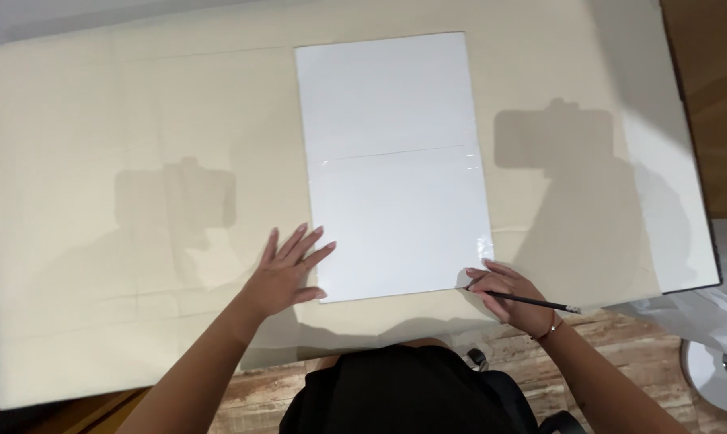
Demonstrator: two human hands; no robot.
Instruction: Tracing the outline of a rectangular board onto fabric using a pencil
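Note:
A large white sheet of paper (396, 165) lies upright in the middle of a cream-covered table (138, 120), made of two pieces joined by a taped seam across its middle. My left hand (287, 272) rests flat, fingers spread, on the table at the sheet's lower left corner, fingertips touching its edge. My right hand (508, 296) holds a thin dark pencil (532, 302) with its tip at the sheet's lower right corner.
The table's near edge runs just above my lap. Wood-plank floor shows below. A white round base with crumpled white material (721, 354) stands at the lower right. The table's dark right edge (701, 185) borders a wooden floor.

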